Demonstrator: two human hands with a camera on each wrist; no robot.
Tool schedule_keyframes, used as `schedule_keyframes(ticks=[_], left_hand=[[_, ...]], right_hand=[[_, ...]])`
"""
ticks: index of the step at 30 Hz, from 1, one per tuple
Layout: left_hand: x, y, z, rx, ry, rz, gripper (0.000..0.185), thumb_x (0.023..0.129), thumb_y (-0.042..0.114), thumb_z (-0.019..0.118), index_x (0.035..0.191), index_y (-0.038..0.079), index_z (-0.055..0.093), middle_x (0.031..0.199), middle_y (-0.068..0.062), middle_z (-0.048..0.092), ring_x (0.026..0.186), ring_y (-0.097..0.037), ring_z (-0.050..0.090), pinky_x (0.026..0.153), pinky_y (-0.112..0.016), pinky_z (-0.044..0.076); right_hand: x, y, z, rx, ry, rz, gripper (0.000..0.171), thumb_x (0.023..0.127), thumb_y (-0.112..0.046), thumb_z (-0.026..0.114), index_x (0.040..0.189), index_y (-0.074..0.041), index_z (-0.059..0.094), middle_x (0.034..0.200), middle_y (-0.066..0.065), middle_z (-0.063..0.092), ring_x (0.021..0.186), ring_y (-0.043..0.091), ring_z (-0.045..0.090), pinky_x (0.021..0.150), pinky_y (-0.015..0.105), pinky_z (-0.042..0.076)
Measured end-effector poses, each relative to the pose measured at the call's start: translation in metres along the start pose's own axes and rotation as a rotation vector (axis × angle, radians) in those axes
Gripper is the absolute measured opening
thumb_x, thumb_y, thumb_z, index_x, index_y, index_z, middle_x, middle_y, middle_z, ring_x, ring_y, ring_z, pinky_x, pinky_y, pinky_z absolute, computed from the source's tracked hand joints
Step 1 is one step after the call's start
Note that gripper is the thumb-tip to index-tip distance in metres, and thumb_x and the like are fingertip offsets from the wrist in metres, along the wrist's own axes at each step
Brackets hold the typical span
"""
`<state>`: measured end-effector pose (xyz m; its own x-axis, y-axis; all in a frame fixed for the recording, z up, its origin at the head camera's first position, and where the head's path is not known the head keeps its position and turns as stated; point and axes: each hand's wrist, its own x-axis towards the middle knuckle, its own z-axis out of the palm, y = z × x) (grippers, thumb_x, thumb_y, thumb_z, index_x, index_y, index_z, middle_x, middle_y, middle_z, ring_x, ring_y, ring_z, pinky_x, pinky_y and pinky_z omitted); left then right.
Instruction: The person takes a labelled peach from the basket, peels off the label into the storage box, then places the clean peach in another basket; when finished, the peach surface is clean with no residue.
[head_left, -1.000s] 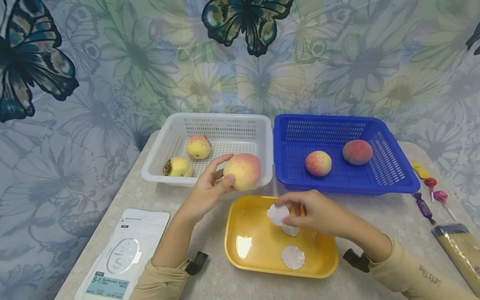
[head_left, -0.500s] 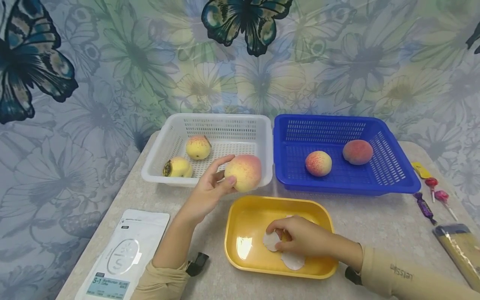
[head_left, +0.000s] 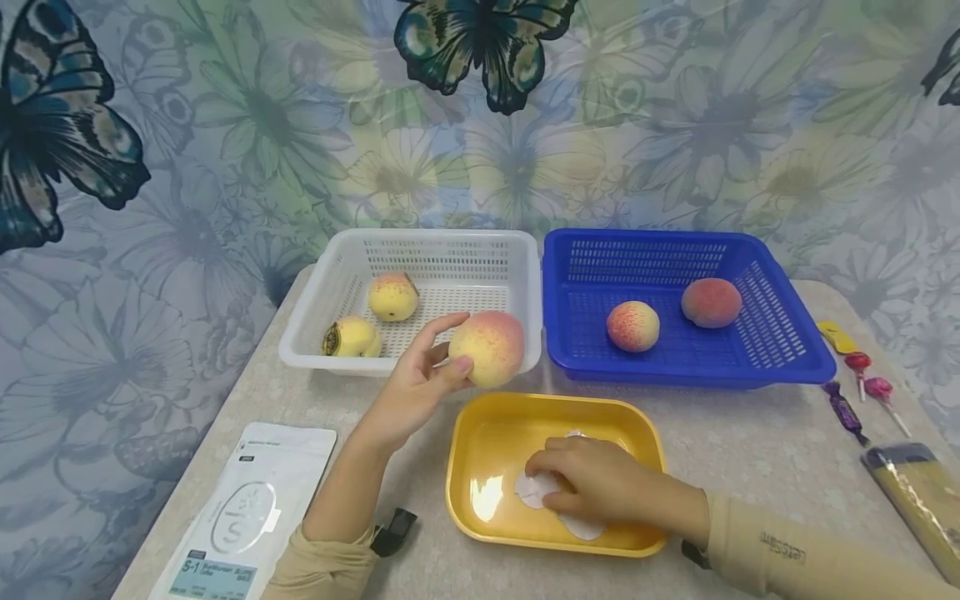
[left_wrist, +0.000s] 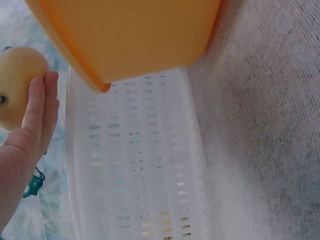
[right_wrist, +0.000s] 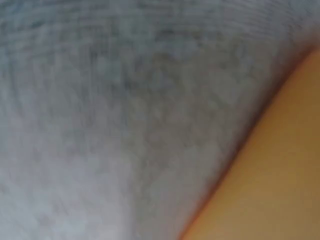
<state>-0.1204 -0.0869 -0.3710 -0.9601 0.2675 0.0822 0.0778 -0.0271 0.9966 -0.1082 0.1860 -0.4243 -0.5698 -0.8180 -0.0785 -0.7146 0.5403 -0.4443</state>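
The fingers of the left hand are curled round a round yellow and pink peach, with the thumb pressed on its near side, and they hold it up in the air just over the front right corner of the white plastic basket with little holes. The fingers of the right hand are bent and lie down flat inside the shiny yellow plastic tray, where they press on a thin white round paper piece; more white paper pokes out from under the hand, near the back and near the front of the tray. I cannot tell if the right hand pinches the paper or just rests on it. The tray sits on the grey speckled table, just in front of the two baskets. Two small yellow peaches lie in the white basket. Beside it, on the right, is a blue plastic basket with holes, and a pink spotty peach and a redder peach lie in it, apart from each other. A flat white pouch with a label lies on the table near the left arm. Some wrapped sweets lie at the far right of the table
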Motion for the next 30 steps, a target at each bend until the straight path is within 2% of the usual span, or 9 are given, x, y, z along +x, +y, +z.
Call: schedule_keyframes(ticks=[4,10,13,16,21,23,26,28,30], left_hand=[[-0.001,0.001,0.002,-0.011,-0.008,0.001,0.058,0.099,0.015,0.061,0.150,0.025,0.034,0.139,-0.019,0.049,0.109,-0.025,0.066,0.095,-0.040,0.056],[0.001,0.008,0.009,-0.024,-0.039,0.013,0.060,0.099,0.015,0.061,0.151,0.027,0.033,0.138,-0.021,0.049,0.107,-0.024,0.067,0.096,-0.040,0.056],[0.004,0.014,0.014,-0.013,-0.058,0.014,0.062,0.098,0.016,0.062,0.151,0.032,0.035,0.137,-0.020,0.050,0.108,-0.025,0.067,0.095,-0.040,0.056],[0.008,0.021,0.019,0.018,-0.069,0.014,0.061,0.097,0.015,0.065,0.150,0.034,0.040,0.135,-0.018,0.053,0.109,-0.027,0.067,0.092,-0.039,0.058],[0.022,0.033,0.028,0.129,-0.073,-0.001,0.059,0.093,0.018,0.071,0.143,0.039,0.047,0.130,-0.011,0.055,0.106,-0.028,0.069,0.087,-0.040,0.059],[0.029,0.038,0.032,0.180,-0.069,-0.008,0.058,0.091,0.022,0.073,0.140,0.042,0.048,0.129,-0.008,0.055,0.104,-0.027,0.069,0.087,-0.041,0.059],[0.041,0.042,0.038,0.234,-0.061,-0.015,0.056,0.090,0.027,0.074,0.137,0.043,0.049,0.130,-0.005,0.055,0.103,-0.026,0.068,0.085,-0.041,0.058],[0.052,0.044,0.042,0.269,-0.061,0.000,0.056,0.090,0.029,0.075,0.137,0.042,0.048,0.133,-0.003,0.054,0.102,-0.026,0.068,0.085,-0.040,0.058],[0.063,0.044,0.047,0.309,-0.062,0.024,0.057,0.089,0.029,0.075,0.138,0.039,0.048,0.136,-0.001,0.052,0.101,-0.025,0.067,0.083,-0.037,0.058]], right_hand=[[-0.005,0.001,-0.009,0.098,0.018,-0.036,0.024,0.091,-0.027,0.071,0.115,-0.028,0.068,0.095,-0.016,0.061,0.083,0.003,0.053,0.075,0.020,0.046],[-0.027,0.004,-0.031,0.262,0.124,-0.042,0.019,0.093,-0.030,0.070,0.111,-0.025,0.067,0.084,-0.015,0.055,0.071,0.001,0.049,0.062,0.016,0.045],[-0.044,0.012,-0.044,0.270,0.247,-0.011,0.023,0.092,-0.032,0.072,0.113,-0.028,0.066,0.085,-0.016,0.053,0.071,0.002,0.049,0.061,0.018,0.045],[-0.061,0.027,-0.058,0.213,0.423,0.023,0.030,0.087,-0.022,0.077,0.114,-0.028,0.066,0.086,-0.014,0.054,0.071,0.004,0.049,0.060,0.019,0.043],[-0.089,0.067,-0.079,0.097,0.693,0.214,0.041,0.080,-0.012,0.083,0.118,-0.018,0.069,0.096,-0.006,0.058,0.084,0.002,0.047,0.069,0.016,0.040],[-0.100,0.084,-0.085,0.080,0.743,0.328,0.046,0.080,-0.017,0.083,0.123,-0.013,0.067,0.106,0.002,0.060,0.096,0.008,0.046,0.078,0.021,0.037],[-0.116,0.109,-0.091,0.071,0.772,0.459,0.057,0.082,-0.023,0.083,0.131,-0.008,0.061,0.124,0.018,0.057,0.118,0.029,0.044,0.103,0.043,0.032],[-0.124,0.124,-0.092,0.061,0.790,0.501,0.064,0.081,-0.024,0.083,0.135,-0.004,0.057,0.134,0.028,0.050,0.125,0.045,0.037,0.102,0.060,0.022],[-0.131,0.136,-0.092,0.057,0.813,0.522,0.070,0.080,-0.024,0.083,0.139,-0.001,0.052,0.140,0.035,0.042,0.132,0.054,0.027,0.105,0.070,0.012]])
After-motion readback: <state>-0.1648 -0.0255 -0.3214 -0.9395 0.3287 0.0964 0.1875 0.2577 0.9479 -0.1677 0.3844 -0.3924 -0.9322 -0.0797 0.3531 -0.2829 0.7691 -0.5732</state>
